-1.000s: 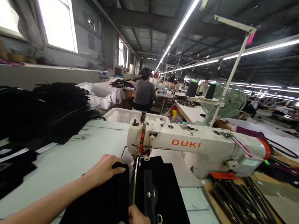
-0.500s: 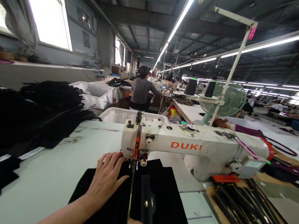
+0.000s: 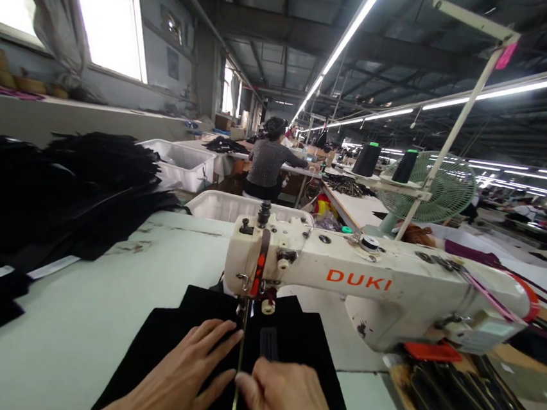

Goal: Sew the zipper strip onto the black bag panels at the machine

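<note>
A black fabric panel [image 3: 154, 335] lies flat under the needle end of a white sewing machine [image 3: 307, 260]. Down its middle, towards me, runs a narrow gold-toothed zipper [image 3: 241, 350]. My left hand [image 3: 190, 368] rests on the fabric just left of the zipper, palm down with fingers stretched out. To the right, my right hand [image 3: 291, 397] has its fingers curled and its thumb against the zipper, closed on it. A dark strap-like piece [image 3: 268, 342] on the panel is partly covered by that hand.
Black fabric piles [image 3: 62, 191] cover the table's left side. Several gold-edged black strips [image 3: 457, 403] lie right of the machine. Beyond stand a white bin [image 3: 210, 205], thread cones [image 3: 367, 159] and a green fan [image 3: 425, 187]. A co-worker [image 3: 271, 159] sits ahead, facing away.
My left hand has drawn back from the needle towards me. My right hand has moved forward along the zipper and now covers more of the strap-like piece. The view has shifted slightly.
</note>
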Available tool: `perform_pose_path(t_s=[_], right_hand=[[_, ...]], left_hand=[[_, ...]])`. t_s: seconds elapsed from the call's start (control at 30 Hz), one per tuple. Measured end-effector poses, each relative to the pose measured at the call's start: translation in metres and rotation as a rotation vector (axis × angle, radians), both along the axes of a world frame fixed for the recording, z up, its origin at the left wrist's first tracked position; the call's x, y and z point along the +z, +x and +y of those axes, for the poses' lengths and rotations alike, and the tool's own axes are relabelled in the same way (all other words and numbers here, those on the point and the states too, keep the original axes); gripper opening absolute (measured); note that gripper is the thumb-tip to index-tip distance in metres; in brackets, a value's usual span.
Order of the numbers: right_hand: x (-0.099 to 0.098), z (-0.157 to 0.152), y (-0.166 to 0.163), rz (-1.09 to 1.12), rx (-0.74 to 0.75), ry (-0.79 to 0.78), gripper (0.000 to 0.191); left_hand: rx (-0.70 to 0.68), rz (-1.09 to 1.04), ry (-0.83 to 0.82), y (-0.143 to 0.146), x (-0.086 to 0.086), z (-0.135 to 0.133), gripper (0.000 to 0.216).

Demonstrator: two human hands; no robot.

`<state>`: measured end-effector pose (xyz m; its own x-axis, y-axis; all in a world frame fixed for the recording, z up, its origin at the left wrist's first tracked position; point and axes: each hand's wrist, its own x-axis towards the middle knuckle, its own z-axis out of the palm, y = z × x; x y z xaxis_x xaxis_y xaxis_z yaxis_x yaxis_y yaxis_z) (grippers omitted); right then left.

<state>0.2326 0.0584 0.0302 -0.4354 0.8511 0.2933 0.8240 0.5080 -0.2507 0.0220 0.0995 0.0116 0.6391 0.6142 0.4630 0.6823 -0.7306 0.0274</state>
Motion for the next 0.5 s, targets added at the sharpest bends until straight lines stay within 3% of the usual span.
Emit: perform_pose_path(t_s=[0.03, 0.1, 0.17, 0.23, 0.37, 0.5], right_hand=[[0.007, 0.012, 0.005, 0.002, 0.030, 0.049, 0.014], [0.011, 0.033, 0.012, 0.025, 0.145, 0.134, 0.020], [0.002, 0.048, 0.013, 0.049, 0.221, 0.181, 0.029], [-0.014, 0.057, 0.009, 0.078, 0.189, 0.215, 0.032], [-0.031, 0.058, 0.004, 0.123, 0.132, 0.281, 0.031], [-0.025, 0.048, 0.007, 0.098, 0.195, 0.357, 0.031]], left_hand=[[0.010, 0.007, 0.024, 0.000, 0.000, -0.001, 0.042], [0.010, 0.032, 0.093, -0.001, 0.002, -0.001, 0.044], [-0.009, 0.072, 0.174, -0.003, 0.003, 0.002, 0.048], [-0.026, 0.118, 0.222, -0.006, 0.003, 0.008, 0.055], [-0.050, 0.145, 0.209, -0.012, 0.005, 0.016, 0.064], [-0.105, 0.115, 0.178, -0.015, 0.003, 0.011, 0.071]])
